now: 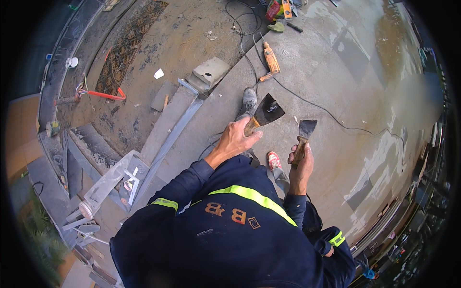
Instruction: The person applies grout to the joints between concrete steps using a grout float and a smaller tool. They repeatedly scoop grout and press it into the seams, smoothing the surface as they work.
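My left hand (pixel 237 138) is closed round the wooden handle of a wide putty knife (pixel 269 111). Its dark blade points up and to the right, with a wet-looking black patch on it. To the right, my right hand (pixel 301 165) grips a narrower putty knife (pixel 307 128) by its worn handle, blade up. The two blades are apart, both held above the grey paved floor. Below the hands are a grey shoe (pixel 249 100) and a red shoe (pixel 274 161).
An orange power drill (pixel 271 58) lies ahead, its dark cable (pixel 331 113) running right across the paving. Left are stone blocks (pixel 209 73), a metal strip (pixel 173 137), a red-handled tool (pixel 103 93) and a dusty trough (pixel 111 180). A dark sleeve with a yellow band (pixel 337 238) shows lower right.
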Demonstrator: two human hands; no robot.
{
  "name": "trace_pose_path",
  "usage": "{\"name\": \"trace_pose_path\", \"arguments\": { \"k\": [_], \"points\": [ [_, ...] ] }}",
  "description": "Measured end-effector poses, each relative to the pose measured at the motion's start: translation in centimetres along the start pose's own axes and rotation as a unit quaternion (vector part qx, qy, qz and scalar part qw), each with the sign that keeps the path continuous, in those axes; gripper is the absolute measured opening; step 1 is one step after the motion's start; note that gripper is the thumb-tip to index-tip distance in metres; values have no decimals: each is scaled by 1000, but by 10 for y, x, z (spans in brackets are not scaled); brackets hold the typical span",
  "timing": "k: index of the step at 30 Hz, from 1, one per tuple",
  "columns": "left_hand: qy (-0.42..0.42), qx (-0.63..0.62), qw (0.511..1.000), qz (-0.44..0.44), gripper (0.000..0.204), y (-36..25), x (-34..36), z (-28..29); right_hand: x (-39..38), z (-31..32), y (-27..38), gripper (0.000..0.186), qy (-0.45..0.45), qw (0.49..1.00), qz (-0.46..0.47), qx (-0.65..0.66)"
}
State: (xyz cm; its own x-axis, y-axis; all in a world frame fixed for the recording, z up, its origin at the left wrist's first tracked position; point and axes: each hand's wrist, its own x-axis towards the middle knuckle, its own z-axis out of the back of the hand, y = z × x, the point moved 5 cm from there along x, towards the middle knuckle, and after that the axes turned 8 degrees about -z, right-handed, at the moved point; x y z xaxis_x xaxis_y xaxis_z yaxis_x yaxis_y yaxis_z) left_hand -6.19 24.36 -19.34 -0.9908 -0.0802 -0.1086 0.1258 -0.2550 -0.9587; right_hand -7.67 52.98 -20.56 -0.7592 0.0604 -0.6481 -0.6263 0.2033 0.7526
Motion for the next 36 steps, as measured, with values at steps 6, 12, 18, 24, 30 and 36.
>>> {"name": "trace_pose_path", "arguments": {
  "k": [6, 12, 18, 24, 30, 36],
  "points": [
    [-72, 29, 996, -39, 21, 50, 119, -11, 137, -32, 89, 36, 17, 985, 1, -170],
    [-69, 105, 988, -94, 14, 47, 220, -15, 253, -73, 150, 32, 28, 984, -40, -171],
    [-94, 54, 994, -26, 11, 26, 253, -1, 278, -115, 177, 31, 79, 971, -70, -213],
    [-185, -13, 980, 76, 20, 21, 250, 8, 311, -149, 197, 34, 134, 950, -59, -276],
    [-255, -21, 957, 139, 21, 22, 228, -4, 342, -169, 207, 39, 213, 920, -73, -320],
    [-344, -10, 926, 159, 24, 10, 217, -43, 368, -175, 218, 36, 304, 883, -94, -345]
  ]
}}
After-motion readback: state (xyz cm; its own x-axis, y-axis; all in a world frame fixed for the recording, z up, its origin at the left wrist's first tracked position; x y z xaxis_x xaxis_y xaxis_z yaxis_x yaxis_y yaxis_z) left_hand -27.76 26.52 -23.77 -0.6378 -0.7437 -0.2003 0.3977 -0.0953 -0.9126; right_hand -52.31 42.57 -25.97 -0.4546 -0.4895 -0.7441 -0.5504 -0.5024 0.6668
